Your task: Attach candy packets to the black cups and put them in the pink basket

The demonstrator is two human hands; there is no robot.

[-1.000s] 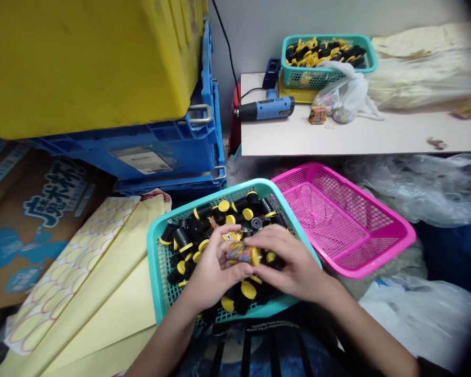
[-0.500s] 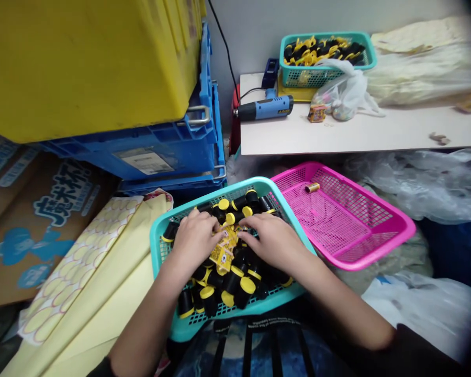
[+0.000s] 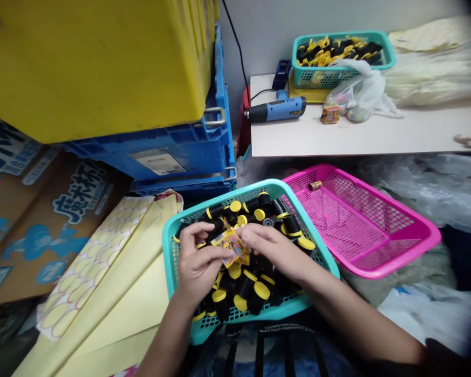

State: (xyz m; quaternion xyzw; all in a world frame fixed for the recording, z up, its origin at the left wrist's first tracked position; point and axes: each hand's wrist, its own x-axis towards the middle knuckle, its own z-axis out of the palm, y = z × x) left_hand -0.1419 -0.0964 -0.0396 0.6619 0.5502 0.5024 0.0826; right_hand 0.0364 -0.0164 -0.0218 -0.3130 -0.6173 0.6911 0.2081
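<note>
Over teal basket (image 3: pixel 259 314), label (image 3: pixel 232 245) — between left hand (image 3: pixel 196 264), right hand (image 3: pixel 277 250)

A small printed label (image 3: pixel 231 245), yellow with bits of blue, orange and red, was held roughly flat and slightly crumpled between the fingertips of the left hand (image 3: pixel 196 262) and the right hand (image 3: pixel 275 248). It hung just above a heap of short black tubes with yellow caps (image 3: pixel 251 287), which lay jumbled at all angles, some on their sides and some on end, inside a teal mesh basket (image 3: pixel 168 246).
</note>
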